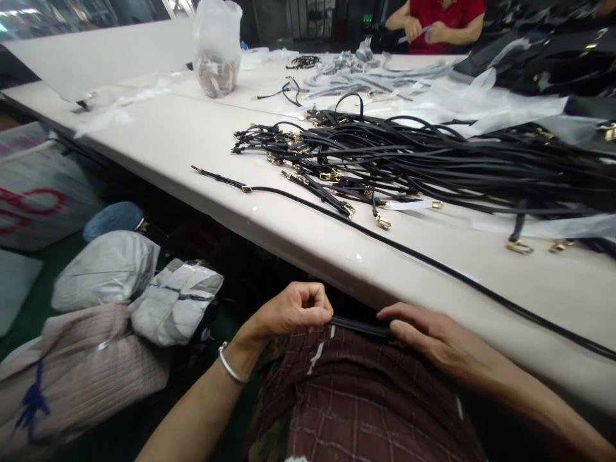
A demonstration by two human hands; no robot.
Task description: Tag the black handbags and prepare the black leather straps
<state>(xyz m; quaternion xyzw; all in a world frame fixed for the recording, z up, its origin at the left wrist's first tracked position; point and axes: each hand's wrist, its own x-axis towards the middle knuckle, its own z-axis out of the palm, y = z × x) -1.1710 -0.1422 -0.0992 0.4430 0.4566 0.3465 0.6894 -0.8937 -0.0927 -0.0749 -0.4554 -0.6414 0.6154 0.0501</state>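
A short stretch of black strap (pixel 360 326) runs between my two hands, just above the brown checked cloth on my lap. My left hand (pixel 298 309) has its fingers curled and pinches the strap's left end. At the other end my right hand (pixel 423 328) closes thumb and fingers on the strap. Beyond the table edge a single long black strap (pixel 366 232) with gold buckles lies stretched along the table (pixel 202 141). Behind it is a large heap of black straps (pixel 414 151) with gold hardware.
A clear plastic bag (pixel 217 58) stands at the back left, near grey straps (pixel 366 80) and plastic sheets (pixel 481 102). Across the table a person in red (pixel 445 25) handles something grey. Wrapped bundles (pixel 176 301) sit on the floor at left.
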